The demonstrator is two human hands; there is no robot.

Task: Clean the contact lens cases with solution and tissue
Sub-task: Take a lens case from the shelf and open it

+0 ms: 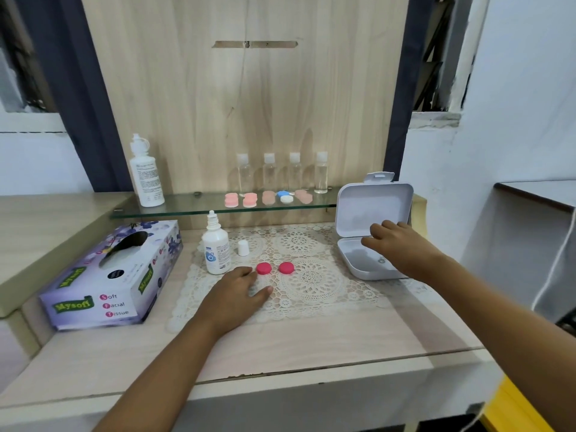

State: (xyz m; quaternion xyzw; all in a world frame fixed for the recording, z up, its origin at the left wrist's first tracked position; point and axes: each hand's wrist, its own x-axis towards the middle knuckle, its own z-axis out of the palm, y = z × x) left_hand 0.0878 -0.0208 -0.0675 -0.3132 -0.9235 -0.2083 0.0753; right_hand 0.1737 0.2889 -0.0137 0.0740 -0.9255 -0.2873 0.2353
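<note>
A person's left hand (240, 291) lay flat on a lace mat (311, 285) with its fingers straight and relaxed, the fingertips just beside one of two round pink lens case caps (264, 268) that sat side by side on the mat. The right hand (396, 247), fingers loosely spread and holding nothing, reached over the open white box (364, 269) at the mat's right edge; whether it touched the box could not be told. The box's hinged lid (374, 207) stood upright, and a small round mark on the floor of its base was too small to make out.

A small solution bottle (215, 247) stood uncapped near the left hand, its white cap (243, 247) upright just beside it. A purple tissue box (109, 275) rested on the surface (311, 341) to the left, its slot facing up.

On the glass shelf (187, 210) behind, a taller white bottle (146, 173) stood at the left, and four clear, white-capped bottles (282, 173) lined the wooden back panel; how full they were could not be told. In front of them lay several pale pink lens cases (249, 199) and one blue-and-white case (284, 197).
</note>
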